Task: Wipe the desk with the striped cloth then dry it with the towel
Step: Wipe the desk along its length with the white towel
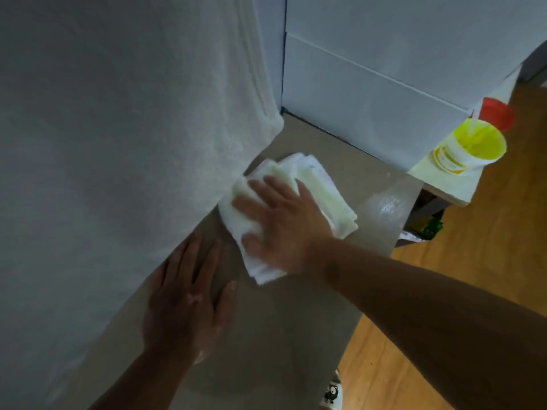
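Two hands are down on the bench. The right hand is open, fingers spread, pressing flat on the folded cloth. The left hand is open too, palm flat on bare bench just near-left of the cloth, holding nothing.

The cloth is pale and its stripes are faint at best. It is a folded pad lying skewed to the bench edge, fully under and ahead of the right palm.

Key relation: a wet sheen lies to the right of the cloth, near the bench's right edge. The right hand is nearer it, so a swipe rightward looks like the next stroke. Wiping looks to be mid-way, and drying has not started.

The towel hangs large on the left. Its lower edge overlaps the cloth's left side in view, and I cannot tell if they touch. The left hand is closest to it.

One cup stands far right on a yellow sheet, with a red lid behind it. It is yellow inside, and I cannot tell whether that is liquid or lining. It is well apart from the cloth.
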Tool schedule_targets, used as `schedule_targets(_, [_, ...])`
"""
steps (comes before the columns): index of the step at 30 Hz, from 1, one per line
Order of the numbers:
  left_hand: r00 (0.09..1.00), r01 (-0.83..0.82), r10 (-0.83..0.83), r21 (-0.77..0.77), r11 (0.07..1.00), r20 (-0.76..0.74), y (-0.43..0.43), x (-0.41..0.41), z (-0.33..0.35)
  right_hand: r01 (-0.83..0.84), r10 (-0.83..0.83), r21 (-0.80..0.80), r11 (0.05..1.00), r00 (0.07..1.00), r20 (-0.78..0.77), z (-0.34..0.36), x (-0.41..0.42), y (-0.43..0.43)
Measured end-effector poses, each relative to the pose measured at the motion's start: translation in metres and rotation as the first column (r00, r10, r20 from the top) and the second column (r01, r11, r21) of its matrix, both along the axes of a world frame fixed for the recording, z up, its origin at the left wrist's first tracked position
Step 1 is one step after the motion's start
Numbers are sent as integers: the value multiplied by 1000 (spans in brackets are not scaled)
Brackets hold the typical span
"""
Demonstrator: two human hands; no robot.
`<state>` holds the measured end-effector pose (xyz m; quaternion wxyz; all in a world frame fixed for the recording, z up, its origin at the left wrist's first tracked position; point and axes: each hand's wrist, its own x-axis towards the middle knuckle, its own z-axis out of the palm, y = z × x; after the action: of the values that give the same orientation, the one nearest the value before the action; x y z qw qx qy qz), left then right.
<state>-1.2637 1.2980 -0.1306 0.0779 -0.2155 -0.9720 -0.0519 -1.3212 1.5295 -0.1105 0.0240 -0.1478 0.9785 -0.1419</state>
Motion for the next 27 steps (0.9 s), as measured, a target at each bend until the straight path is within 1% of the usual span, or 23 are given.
schedule_targets(2, [1000, -13, 13, 0, 1000, 11, 1, 0, 1, -105, 105, -15, 994, 994, -26, -7, 8, 10])
schedule_targets(3, [1000, -19, 19, -3, 1000, 14, 1, 0, 1, -107, 107, -28, 994, 994, -22, -8, 4, 16])
schedule_targets(5, [1000, -21, 22, -12, 1000, 17, 1, -1, 0, -42, 41, -27, 999, 999, -35, -9, -14, 22])
schedule_targets(7, [999, -27, 27, -20, 999, 28, 1, -1, 0, 58, -58, 0, 998, 997, -59, -7, -38, 25])
schedule_targets(10, [999, -38, 38, -2, 999, 31, 3, 0, 2, 222, -222, 86, 971, 975, -11, -9, -82, 30])
schedule_targets(14, [999, -30, 29, 28, 999, 14, 4, -2, 3, 362, -366, 75, 929, 930, 43, 3, -105, 30])
schedule_targets(16, [999, -38, 37, 27, 999, 33, 4, -2, 2, 369, -375, 95, 925, 926, 51, 14, -107, 31])
schedule_targets(19, [997, -42, 41, 10, 999, 65, 3, -2, 1, 391, -394, 43, 919, 913, 106, 25, -114, 34])
schedule_targets(20, [998, -31, 31, 5, 1000, 56, 2, -2, 1, 413, -414, 25, 910, 905, 101, 24, -116, 33])
schedule_targets(23, [1000, -17, 17, -3, 1000, 25, 2, -2, 0, 439, -442, 50, 897, 896, 44, 14, -113, 27])
schedule_targets(27, [1000, -18, 18, -4, 1000, 9, 1, -1, -1, 515, -515, 3, 857, 857, 19, 0, -76, 42])
